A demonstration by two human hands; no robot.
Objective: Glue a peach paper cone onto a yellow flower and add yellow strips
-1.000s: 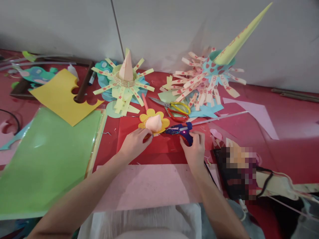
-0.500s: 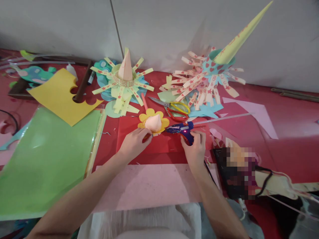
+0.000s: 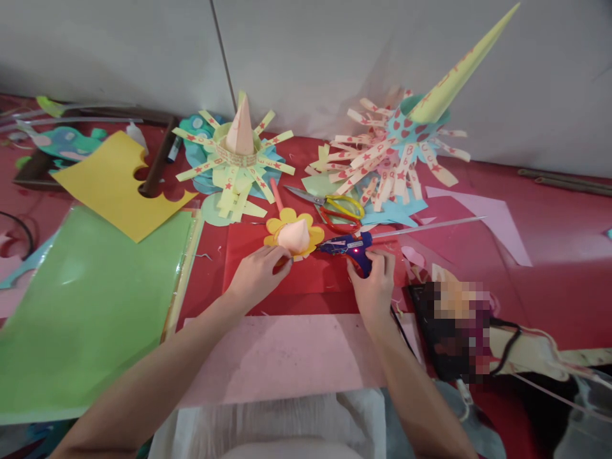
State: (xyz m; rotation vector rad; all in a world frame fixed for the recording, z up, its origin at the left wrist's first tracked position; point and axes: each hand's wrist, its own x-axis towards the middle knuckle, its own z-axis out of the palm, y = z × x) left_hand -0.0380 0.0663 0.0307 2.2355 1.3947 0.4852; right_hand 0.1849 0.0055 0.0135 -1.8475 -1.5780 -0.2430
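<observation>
My right hand (image 3: 374,285) grips a blue hot glue gun (image 3: 352,245) with a lit red light; its nozzle points left at a small paper piece, a yellow flower (image 3: 291,236) with a pink cone in its middle. A clear glue stick juts out of the gun's back to the right. My left hand (image 3: 258,275) pinches the near edge of the yellow flower, fingers closed on it. Both rest on a red paper sheet (image 3: 248,255).
Scissors with yellow and red handles (image 3: 335,209) lie just behind the flower. Two finished paper sunburst cones (image 3: 239,156) (image 3: 406,146) stand by the wall. A green sheet (image 3: 90,306), a yellow sheet (image 3: 115,185) and a pink sheet (image 3: 287,357) lie around. A dark bag (image 3: 454,331) is at right.
</observation>
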